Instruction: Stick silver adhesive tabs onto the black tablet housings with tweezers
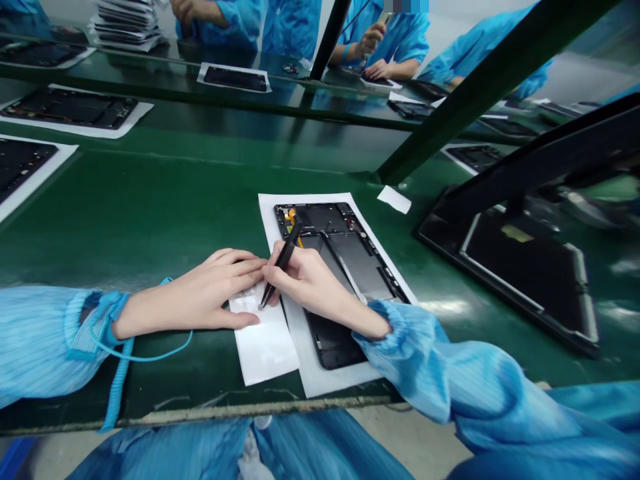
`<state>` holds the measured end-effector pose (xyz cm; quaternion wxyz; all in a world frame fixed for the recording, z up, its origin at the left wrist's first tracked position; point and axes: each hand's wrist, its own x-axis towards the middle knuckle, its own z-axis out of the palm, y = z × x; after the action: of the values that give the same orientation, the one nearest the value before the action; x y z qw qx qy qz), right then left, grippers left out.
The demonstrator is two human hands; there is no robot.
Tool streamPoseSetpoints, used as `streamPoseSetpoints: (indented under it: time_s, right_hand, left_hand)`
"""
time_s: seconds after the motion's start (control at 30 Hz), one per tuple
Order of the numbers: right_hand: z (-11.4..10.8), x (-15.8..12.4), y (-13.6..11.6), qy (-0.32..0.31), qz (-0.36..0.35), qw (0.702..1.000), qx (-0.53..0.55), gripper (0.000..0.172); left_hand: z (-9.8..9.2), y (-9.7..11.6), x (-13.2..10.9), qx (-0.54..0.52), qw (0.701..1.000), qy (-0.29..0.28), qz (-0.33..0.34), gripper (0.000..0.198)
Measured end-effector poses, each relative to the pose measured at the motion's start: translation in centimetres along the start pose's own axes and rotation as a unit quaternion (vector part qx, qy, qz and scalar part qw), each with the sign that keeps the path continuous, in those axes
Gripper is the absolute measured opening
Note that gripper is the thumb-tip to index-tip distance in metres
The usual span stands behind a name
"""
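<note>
My right hand [317,280] grips a pair of black tweezers [285,257], their tips pointing down at a small white sheet [267,353]. A tiny greyish piece shows at the tips; whether it is pinched I cannot tell. My left hand [200,290] rests on the sheet's upper part, fingers stretched out and thumb apart, fingertips close to the tweezers. Under my right forearm lies an opened tablet [365,263] with its inner parts and an orange flex cable [293,217] exposed. It rests on white paper [320,383], partly hidden by my hand and sleeve.
A black stand [520,280] occupies the right side. Beside a green slanted post [480,93] lies a white scrap [395,199]. More tablets on paper [75,110] line the left and back. Co-workers in blue [390,40] sit across. A blue coiled cord [119,383] hangs from my left wrist.
</note>
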<state>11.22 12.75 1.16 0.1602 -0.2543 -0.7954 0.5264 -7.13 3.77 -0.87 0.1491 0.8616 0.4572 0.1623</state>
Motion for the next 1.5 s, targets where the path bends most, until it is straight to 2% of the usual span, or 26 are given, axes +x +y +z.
streamPoseSetpoints:
  time_s: [0.17,0.53,0.73,0.93,1.27,1.4,1.5]
  right_hand:
    - [-0.1,0.0,-0.2,-0.012,0.005,1.0,-0.006,0.017]
    - [0.1,-0.2,-0.2,0.006,0.029,0.998,0.051,0.016]
    - [0.3,-0.3,0.1,0.009,0.029,0.997,0.073,0.025]
    - [0.4,-0.2,0.0,0.013,0.047,0.995,0.092,0.029]
    - [0.5,0.0,0.7,0.004,0.03,0.994,0.103,0.025]
    - [0.0,-0.4,-0.9,0.024,0.007,0.991,0.134,0.031]
    - [-1.2,-2.8,-3.2,0.066,-0.011,0.983,0.17,0.027]
  left_hand:
    - [-0.2,0.1,0.1,0.001,1.0,-0.01,-0.003,0.053]
    - [-0.4,0.3,0.2,-0.016,1.0,-0.001,-0.001,0.053]
    - [-0.1,0.2,0.1,-0.001,1.0,0.004,0.006,0.041]
    - [0.1,-0.1,0.1,0.005,1.0,0.0,0.008,0.039]
    - [0.2,-0.1,0.1,0.008,1.0,0.005,0.007,0.04]
    - [0.1,-0.2,-0.1,0.017,1.0,0.002,0.011,0.047]
    - [-0.1,-0.5,-0.5,0.039,0.999,0.0,0.018,0.052]
